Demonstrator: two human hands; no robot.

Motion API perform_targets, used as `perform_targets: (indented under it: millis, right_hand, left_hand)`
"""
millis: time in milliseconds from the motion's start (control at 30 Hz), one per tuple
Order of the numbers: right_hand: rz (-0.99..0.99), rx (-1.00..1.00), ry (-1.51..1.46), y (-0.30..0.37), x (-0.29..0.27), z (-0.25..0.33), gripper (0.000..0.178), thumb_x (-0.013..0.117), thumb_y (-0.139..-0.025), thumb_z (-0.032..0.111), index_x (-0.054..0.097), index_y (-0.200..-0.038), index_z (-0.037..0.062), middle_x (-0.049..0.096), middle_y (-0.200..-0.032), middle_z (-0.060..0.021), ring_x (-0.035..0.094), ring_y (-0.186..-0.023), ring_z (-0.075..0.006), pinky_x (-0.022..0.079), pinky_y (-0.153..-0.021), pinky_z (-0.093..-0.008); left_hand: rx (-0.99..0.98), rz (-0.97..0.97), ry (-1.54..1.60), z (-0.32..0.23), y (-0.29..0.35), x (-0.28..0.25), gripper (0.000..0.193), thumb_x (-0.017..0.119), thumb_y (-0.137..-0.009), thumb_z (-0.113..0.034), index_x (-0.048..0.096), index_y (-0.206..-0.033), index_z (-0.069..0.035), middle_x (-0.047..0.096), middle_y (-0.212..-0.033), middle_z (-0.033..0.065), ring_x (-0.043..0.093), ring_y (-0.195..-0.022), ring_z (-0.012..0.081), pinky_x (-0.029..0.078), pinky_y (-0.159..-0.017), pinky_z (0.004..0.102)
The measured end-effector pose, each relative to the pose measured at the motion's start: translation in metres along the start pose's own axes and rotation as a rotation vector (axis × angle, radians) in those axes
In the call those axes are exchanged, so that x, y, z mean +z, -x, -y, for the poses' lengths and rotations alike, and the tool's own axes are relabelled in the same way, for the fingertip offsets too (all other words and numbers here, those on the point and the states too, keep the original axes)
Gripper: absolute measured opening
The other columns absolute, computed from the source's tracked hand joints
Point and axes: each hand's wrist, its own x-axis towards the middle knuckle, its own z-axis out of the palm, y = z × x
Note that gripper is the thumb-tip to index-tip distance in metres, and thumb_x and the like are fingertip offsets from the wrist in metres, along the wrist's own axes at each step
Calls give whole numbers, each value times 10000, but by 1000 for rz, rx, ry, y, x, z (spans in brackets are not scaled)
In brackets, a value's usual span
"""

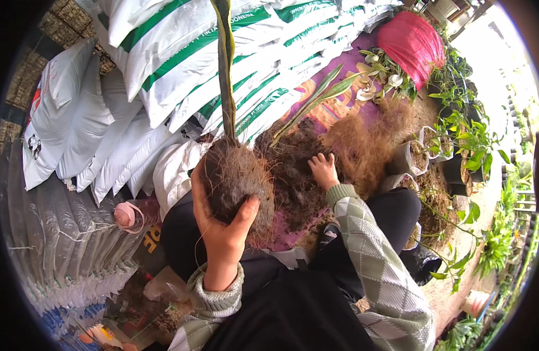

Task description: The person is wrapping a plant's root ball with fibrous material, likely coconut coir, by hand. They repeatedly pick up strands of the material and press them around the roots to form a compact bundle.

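Note:
My left hand (225,240) is wrapped round the root ball of a snake plant (237,187), thumb across its front. Brown soil and fine roots cover the ball, and one tall, yellow-edged leaf rises from it. On a pile of dark soil (296,169) rests my right hand (324,171), fingers apart, with nothing visible in them. What lies under its palm is hidden. Beyond the pile, a second snake plant (316,99) leans with its leaves pointing away to the right. Brown coconut fibre (360,146) is heaped just right of my right hand.
White and green sacks (187,64) are stacked at the far left. Clear bags of dark material (64,216) stand at the left, near a pink water bottle (126,215). A red sack (411,47) sits at the far right. Potted leafy plants (465,146) line the right side.

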Motion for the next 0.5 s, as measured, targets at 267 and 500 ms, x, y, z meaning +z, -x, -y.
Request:
perform_targets:
  millis: [267,500]
  right_hand:
    - [-169,-159,34,-9,12,-40,326,529,-865,135,623,-1175,175,571,-1146,25,446,-1181,-172,197,-1060,-543]
    - [-199,-165,10,-23,10,-33,154,552,-821,131,651,-932,173,542,-900,49,476,-1071,-150,180,-1047,-507]
  left_hand:
    - [-1,52,-75,12,-10,15,793,726,-763,-66,264,-1402,15,473,-1273,121,514,-1118,183,435,-966,337]
    - [-123,29,-107,19,-15,32,801,728,-777,-80,250,-1413,10,470,-1270,120,515,-1112,182,448,-950,328]
